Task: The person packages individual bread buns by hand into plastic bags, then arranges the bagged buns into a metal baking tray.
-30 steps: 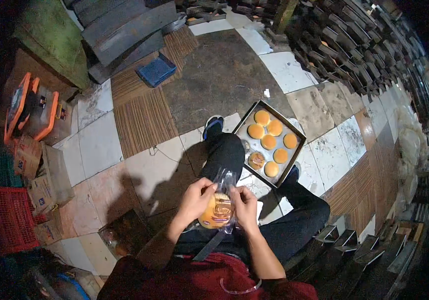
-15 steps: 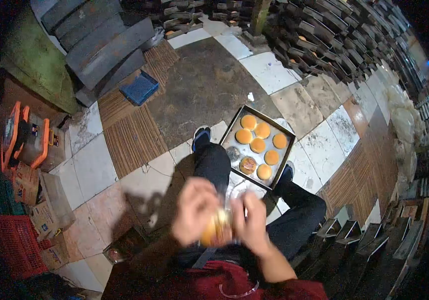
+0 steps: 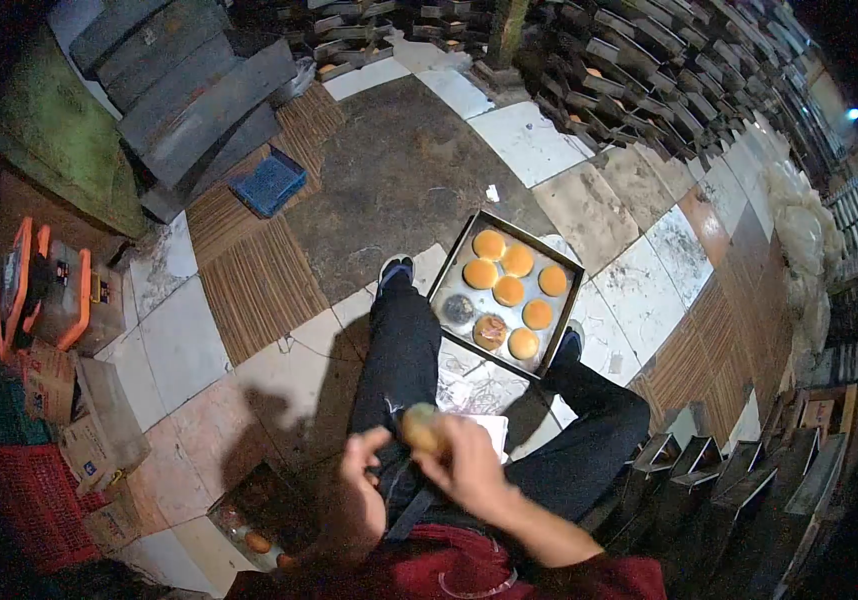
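My right hand (image 3: 469, 468) grips a round bun (image 3: 419, 428) above my lap; it is blurred, and a clear wrapper seems to be around it. Just left of the bun is my left hand (image 3: 361, 485), its fingers apart and nothing visible in them. On the floor between my feet, a square metal tray (image 3: 443, 268) bears several golden round buns (image 3: 509, 291). One bun (image 3: 490, 331) near its front has a brownish, shiny, patterned top. Beside that is a dark round patch (image 3: 458, 309). Clear plastic (image 3: 474, 388) lies just in front of the tray.
A dark tray (image 3: 234, 503) with some wrapped buns sits low at my left. Beyond it are a red crate (image 3: 34, 500), cardboard boxes (image 3: 89, 445) and an orange-handled bin (image 3: 74, 295). A blue basket (image 3: 269, 182) is on the floor; stacked trays (image 3: 639, 80) line the far side.
The bun has moved from between both hands up and slightly left, in my right hand. My left hand has let go and dropped lower. The view has shifted slightly.
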Action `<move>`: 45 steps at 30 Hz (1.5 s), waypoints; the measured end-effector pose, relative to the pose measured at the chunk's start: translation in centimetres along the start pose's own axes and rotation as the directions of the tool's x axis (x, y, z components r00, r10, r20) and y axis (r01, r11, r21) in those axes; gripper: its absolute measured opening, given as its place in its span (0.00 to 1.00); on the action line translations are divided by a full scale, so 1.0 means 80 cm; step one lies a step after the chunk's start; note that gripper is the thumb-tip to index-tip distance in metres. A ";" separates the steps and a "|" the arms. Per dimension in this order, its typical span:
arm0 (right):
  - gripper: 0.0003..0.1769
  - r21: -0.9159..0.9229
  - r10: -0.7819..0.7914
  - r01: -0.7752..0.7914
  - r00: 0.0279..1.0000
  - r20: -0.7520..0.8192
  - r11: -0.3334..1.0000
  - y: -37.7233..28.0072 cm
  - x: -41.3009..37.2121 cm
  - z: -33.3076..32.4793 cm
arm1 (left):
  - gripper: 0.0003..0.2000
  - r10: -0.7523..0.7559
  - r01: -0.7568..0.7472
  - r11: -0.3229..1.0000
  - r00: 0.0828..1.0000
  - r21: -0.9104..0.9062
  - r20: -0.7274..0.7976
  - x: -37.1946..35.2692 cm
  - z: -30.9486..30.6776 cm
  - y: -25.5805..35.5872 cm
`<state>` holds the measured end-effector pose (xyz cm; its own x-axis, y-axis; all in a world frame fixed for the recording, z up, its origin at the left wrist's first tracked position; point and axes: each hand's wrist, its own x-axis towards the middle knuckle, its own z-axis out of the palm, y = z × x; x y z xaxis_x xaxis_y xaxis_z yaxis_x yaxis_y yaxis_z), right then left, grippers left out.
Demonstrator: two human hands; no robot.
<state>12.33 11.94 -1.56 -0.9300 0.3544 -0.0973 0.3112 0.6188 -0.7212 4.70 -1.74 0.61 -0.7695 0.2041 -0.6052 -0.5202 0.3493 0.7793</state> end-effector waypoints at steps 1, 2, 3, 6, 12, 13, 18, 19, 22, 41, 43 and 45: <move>0.34 0.100 -0.036 0.034 0.999 0.017 0.994 0.003 0.019 -0.024 | 0.19 0.026 -0.039 0.995 0.991 -0.094 -0.130 0.004 -0.002 0.008; 0.34 0.199 -0.074 0.066 0.997 0.031 0.978 0.007 0.038 -0.050 | 0.18 0.038 -0.088 0.979 0.965 -0.183 -0.260 0.008 -0.006 0.013; 0.35 0.144 -0.094 0.092 0.996 0.007 0.985 0.013 0.058 -0.073 | 0.16 0.118 -0.214 0.889 0.961 -0.404 -0.248 0.012 -0.014 0.005; 0.34 -0.399 -0.248 0.070 0.877 -0.413 0.914 0.032 0.096 -0.110 | 0.15 -0.022 -0.090 0.870 0.975 -0.485 -0.221 0.036 -0.030 -0.016; 0.18 -0.140 0.005 -0.020 0.995 -0.103 0.990 0.099 0.004 0.017 | 0.12 0.365 -0.369 0.825 0.926 -0.428 -0.094 0.034 -0.026 -0.046; 0.15 -0.237 -0.021 0.011 0.999 -0.038 0.971 0.115 -0.018 0.060 | 0.12 0.362 -0.363 0.828 0.928 -0.427 -0.088 0.032 -0.021 -0.045; 0.16 -0.505 -0.111 0.190 0.977 0.182 0.842 0.103 -0.048 0.080 | 0.10 0.194 -0.109 0.817 0.977 -0.566 0.092 0.018 0.012 0.006; 0.16 -0.507 -0.125 0.169 0.985 0.120 0.845 0.099 -0.053 0.076 | 0.09 0.225 -0.133 0.822 0.969 -0.554 0.101 0.013 0.017 0.012; 0.16 -0.515 -0.032 -0.047 0.989 -0.142 0.856 0.108 -0.049 0.073 | 0.08 0.243 -0.088 0.796 0.952 -0.599 0.183 0.014 0.025 0.010; 0.22 -0.532 0.038 -0.060 0.998 -0.053 0.845 0.111 -0.055 0.063 | 0.08 0.113 0.053 0.819 0.962 -0.571 0.250 0.047 0.026 -0.002; 0.15 -0.573 -0.002 0.069 0.993 0.117 0.816 0.130 -0.070 0.080 | 0.08 0.042 0.136 0.803 0.958 -0.580 0.283 0.044 0.028 0.002; 0.12 -0.416 -0.162 0.178 0.984 0.073 0.892 0.106 -0.079 0.070 | 0.08 0.073 0.075 0.831 0.968 -0.552 0.242 0.040 0.024 0.007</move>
<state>19.73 11.05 -10.87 -0.9799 0.1975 -0.0287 0.1937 0.9066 -0.3750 2.62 0.85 -1.21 -0.6929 0.4442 -0.5680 -0.6944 -0.1988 0.6916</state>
